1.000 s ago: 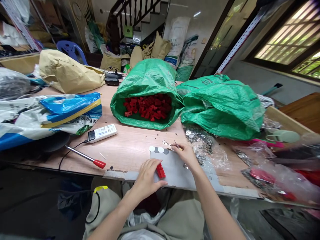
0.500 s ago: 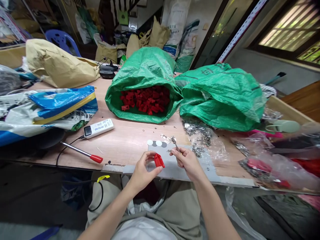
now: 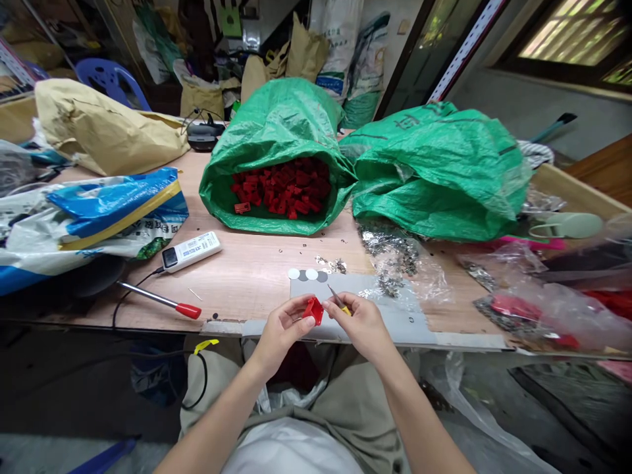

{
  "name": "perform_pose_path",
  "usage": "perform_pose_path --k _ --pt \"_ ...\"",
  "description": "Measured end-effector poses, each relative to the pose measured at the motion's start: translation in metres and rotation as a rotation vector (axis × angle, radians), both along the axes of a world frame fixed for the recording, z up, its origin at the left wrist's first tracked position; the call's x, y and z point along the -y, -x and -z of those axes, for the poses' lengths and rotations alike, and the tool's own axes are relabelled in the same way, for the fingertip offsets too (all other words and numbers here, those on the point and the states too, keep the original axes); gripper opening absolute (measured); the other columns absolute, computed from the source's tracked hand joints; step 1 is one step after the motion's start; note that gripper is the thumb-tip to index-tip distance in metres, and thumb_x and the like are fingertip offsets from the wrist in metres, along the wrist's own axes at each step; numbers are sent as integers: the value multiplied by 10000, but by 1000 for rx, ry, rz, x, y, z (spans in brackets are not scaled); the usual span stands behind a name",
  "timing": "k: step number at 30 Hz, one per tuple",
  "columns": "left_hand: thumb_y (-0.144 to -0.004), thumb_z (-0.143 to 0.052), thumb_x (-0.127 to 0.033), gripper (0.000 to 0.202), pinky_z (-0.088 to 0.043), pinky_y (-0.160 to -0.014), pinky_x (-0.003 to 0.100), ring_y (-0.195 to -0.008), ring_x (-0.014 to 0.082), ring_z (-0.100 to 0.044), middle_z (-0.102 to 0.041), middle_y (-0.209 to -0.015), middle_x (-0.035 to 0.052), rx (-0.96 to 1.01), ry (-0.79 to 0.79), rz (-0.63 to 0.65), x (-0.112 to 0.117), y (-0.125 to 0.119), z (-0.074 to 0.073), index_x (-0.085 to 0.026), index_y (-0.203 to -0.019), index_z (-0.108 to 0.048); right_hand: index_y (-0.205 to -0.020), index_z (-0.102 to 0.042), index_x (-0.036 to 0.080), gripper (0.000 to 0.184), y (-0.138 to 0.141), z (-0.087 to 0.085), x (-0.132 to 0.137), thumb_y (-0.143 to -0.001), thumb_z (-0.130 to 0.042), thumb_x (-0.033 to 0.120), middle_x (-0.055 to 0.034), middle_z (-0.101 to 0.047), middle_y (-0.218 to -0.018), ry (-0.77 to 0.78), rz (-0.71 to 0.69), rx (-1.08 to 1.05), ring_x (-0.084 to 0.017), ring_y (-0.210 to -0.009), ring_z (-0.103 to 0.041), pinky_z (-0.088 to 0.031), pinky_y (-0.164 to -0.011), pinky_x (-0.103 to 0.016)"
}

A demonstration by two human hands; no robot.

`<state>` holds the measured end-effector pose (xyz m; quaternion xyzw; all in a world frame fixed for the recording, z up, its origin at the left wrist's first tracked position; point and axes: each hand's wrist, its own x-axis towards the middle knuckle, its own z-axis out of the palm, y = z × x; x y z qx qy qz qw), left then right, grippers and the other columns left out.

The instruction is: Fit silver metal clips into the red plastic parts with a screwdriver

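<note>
Hidden: your left hand's (image 3: 282, 329) fingers cover the near side of the red plastic part (image 3: 314, 309), so its full outline does not show.
Hard to make out: the thin metal tool (image 3: 336, 299) in your right hand (image 3: 363, 324) is small; you can see a pointed tip and a bit of yellow by your fingers, but not what kind of tool it is.
Cut off: the clear plastic bags (image 3: 538, 309) on your right blur out toward the frame edge.
Left hand: you pinch the red plastic part between thumb and fingertips.
Right hand: closed on the thin metal tool, its tip pointing up and away, just beside the part.
Part's place: held above the near edge of the table (image 3: 247, 266), over the grey sheet (image 3: 395, 316), between your two hands.
Part's look: small, bright red, blocky, with a hollow side facing up.
Beyond your hands: two white discs (image 3: 301, 274) at the sheet's far corner, loose shiny metal bits (image 3: 390, 253), and an open green sack (image 3: 276, 125) full of red parts (image 3: 281, 187).
To your left: a white remote control (image 3: 191, 251) and a red-handled screwdriver (image 3: 160, 301).
</note>
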<state>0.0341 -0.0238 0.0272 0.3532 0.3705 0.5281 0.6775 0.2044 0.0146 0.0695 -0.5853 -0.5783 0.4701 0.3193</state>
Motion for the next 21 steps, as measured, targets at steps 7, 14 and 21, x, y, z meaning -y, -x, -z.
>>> perform_pose_path --k 7,14,21 --pt "-775 -785 -338 495 -517 -996 401 -1140 273 -650 -694 -1234 136 -97 -32 33 0 1 -7 -163 -1222 -660 -699 -619 196 296 -3 2 2 -800 -601 474 -8 -566 -655 -1 -40 115 -173 -659 -506 -401 -639 -276" --pt "-769 -792 -337 489 -514 -1002 406 -1143 281 -653 -698 -1233 142 -100 -41 53 1 0 -9 -157 -1208 -675 -629 -588 194 296 -4 -5 -1 -793 -608 439 10 -511 -591 10 -86 144 -152 -614 -461 -376 -590 -264" --pt "-788 -774 -359 425 -498 -1014 440 -1126 299 -664 -728 -1177 130 -3 -9 -2 0 3 -3 -164 -1162 -717 -802 -577 196 393 7 1 4 -694 -777 517 54 -510 -613 285 -39 -340 -58 -434 -340 -208 -405 -197"
